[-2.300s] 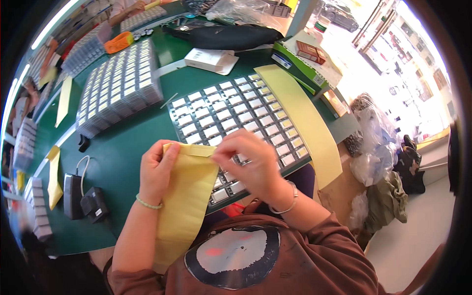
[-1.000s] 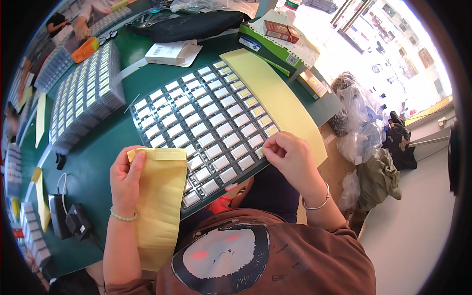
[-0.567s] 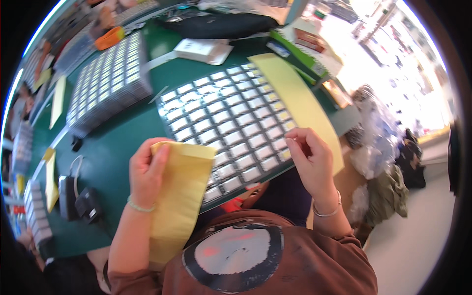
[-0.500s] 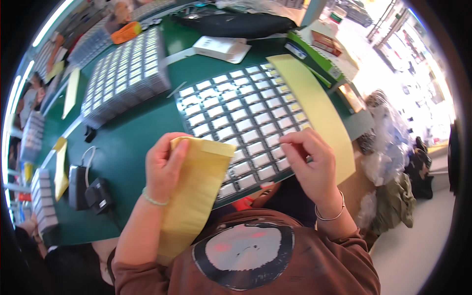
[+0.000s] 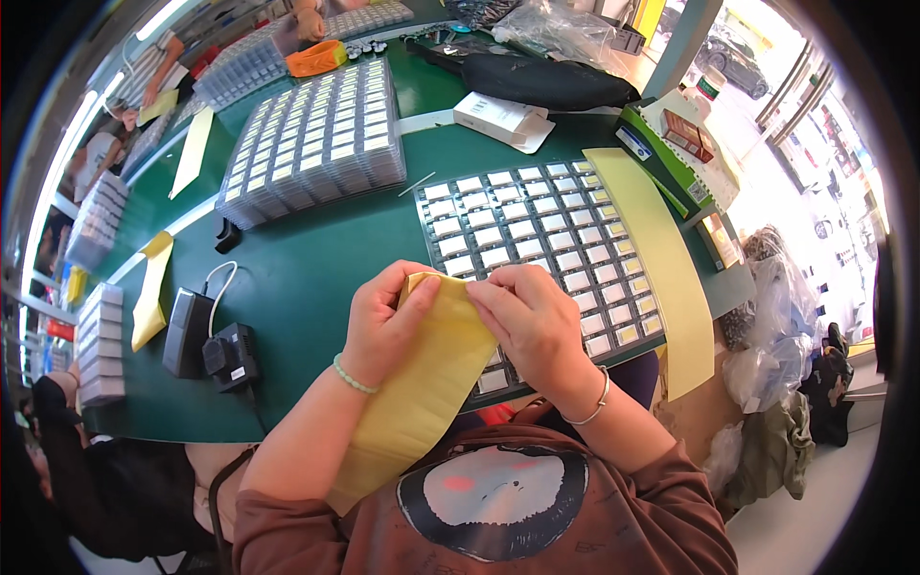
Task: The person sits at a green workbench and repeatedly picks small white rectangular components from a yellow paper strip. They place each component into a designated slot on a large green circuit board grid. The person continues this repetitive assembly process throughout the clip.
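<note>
Both hands meet at the top end of a long yellow backing sheet [image 5: 422, 379]. The left hand [image 5: 383, 326] wraps that end from the left side, thumb over the front face, its grip clamped on the sheet. The right hand [image 5: 532, 321] comes in from the right with its fingertips [image 5: 476, 292] pinched together at the sheet's top right corner; they seem to be picking at something small there, perhaps a label, but it is too small to tell.

The sheet's long axis runs from the hands at upper right down to lower left, its free end hanging over the near edge of the green desk [image 5: 307, 268] toward the person's chest. So the sheet lies below and to the left of the pinch, and the left hand carries its weight.

Just beyond the right hand, touching distance upward and to the right, lies a dark tray of small white-labelled parts [image 5: 537, 240], its near corner partly hidden under the sheet and the hands. A second yellow strip [image 5: 656, 264] lies along the tray's right side, overhanging the desk edge. To the left, bare desk separates the hands from a black power adapter [image 5: 216, 350]; farther back stands a stack of similar trays [image 5: 316, 144].
</note>
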Available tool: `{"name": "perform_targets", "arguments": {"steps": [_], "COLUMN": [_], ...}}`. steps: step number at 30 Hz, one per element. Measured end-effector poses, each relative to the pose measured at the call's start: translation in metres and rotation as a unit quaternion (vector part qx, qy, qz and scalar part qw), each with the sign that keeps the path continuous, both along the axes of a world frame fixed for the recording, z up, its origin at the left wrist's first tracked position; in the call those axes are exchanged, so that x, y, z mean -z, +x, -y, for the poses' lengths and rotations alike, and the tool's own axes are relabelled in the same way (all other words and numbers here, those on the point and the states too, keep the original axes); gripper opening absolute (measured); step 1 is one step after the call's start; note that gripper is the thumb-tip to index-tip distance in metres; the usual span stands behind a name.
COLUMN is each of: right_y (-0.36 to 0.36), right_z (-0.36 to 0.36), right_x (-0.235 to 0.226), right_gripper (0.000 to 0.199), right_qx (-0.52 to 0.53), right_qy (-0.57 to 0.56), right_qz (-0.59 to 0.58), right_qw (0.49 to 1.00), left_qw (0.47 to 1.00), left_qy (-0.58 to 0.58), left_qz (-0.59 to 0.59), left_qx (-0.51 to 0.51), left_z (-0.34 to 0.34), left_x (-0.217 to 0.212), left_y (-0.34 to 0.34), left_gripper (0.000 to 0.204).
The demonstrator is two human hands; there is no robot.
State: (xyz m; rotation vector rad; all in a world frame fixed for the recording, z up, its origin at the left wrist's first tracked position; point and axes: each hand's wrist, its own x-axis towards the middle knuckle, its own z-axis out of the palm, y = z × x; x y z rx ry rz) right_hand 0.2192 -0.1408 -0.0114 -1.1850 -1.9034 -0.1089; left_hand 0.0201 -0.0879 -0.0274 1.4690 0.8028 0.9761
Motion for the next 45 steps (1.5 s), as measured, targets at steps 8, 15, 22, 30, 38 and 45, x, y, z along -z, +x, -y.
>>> {"name": "perform_targets", "arguments": {"steps": [8, 15, 22, 30, 38, 45], "right_y": [0.014, 0.121, 0.128, 0.120, 0.115, 0.108], "right_z": [0.014, 0.054, 0.066, 0.068, 0.067, 0.069], "right_x": [-0.018, -0.012, 0.001, 0.005, 0.009, 0.014], "right_gripper": [0.019, 0.007, 0.009, 0.010, 0.010, 0.013], "right_qx": [-0.029, 0.177, 0.214, 0.242, 0.244, 0.321], "right_qy": [-0.062, -0.226, -0.276, -0.250, -0.212, -0.146], "right_qz": [-0.224, -0.310, -0.284, -0.262, -0.219, -0.070], "right_qw": [0.972, 0.906, 0.893, 0.900, 0.921, 0.933], "left_qw": [0.999, 0.999, 0.999, 0.999, 0.999, 0.999], "left_qy": [-0.022, -0.028, -0.016, -0.018, -0.022, -0.015], "left_qz": [-0.009, -0.003, -0.015, -0.017, -0.032, -0.033], "left_qx": [-0.041, -0.025, -0.030, -0.030, -0.021, -0.017], "left_z": [0.000, -0.003, -0.004, -0.006, -0.004, -0.004], "left_x": [-0.003, 0.004, 0.004, 0.005, 0.003, 0.002], "left_y": [0.005, 0.005, 0.005, 0.005, 0.004, 0.005], "left_gripper": [0.015, 0.015, 0.015, 0.015, 0.016, 0.016]}}
